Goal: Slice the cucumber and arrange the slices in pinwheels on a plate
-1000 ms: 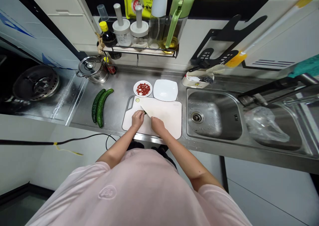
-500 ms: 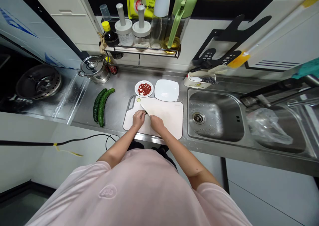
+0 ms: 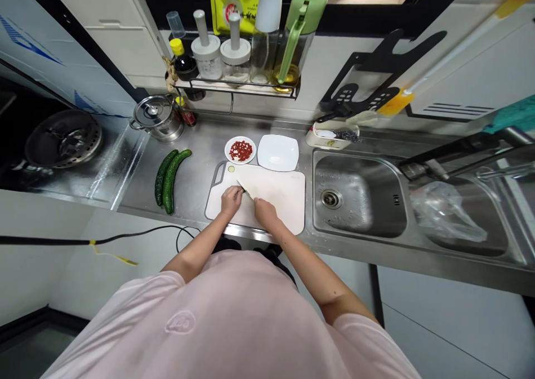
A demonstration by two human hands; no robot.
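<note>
Knife [image 3: 247,192] angled over the board [image 3: 281,203], clasped in the right hand [image 3: 264,212]. The left hand [image 3: 231,200] bunches beside the blade; whether it pinches anything is too small to tell. Best curl those fingertips back and cut slowly. Cucumbers [image 3: 170,181] lie left of the board, sink [image 3: 355,200] right; bowl [image 3: 228,150] and plate [image 3: 278,151] crowd its far edge.

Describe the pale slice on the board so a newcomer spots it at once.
Left of the sink lies the white board. Near its far left corner, beyond the left hand, is the slice: small, round and pale green, unlike the long, dark cucumbers farther left.
</note>
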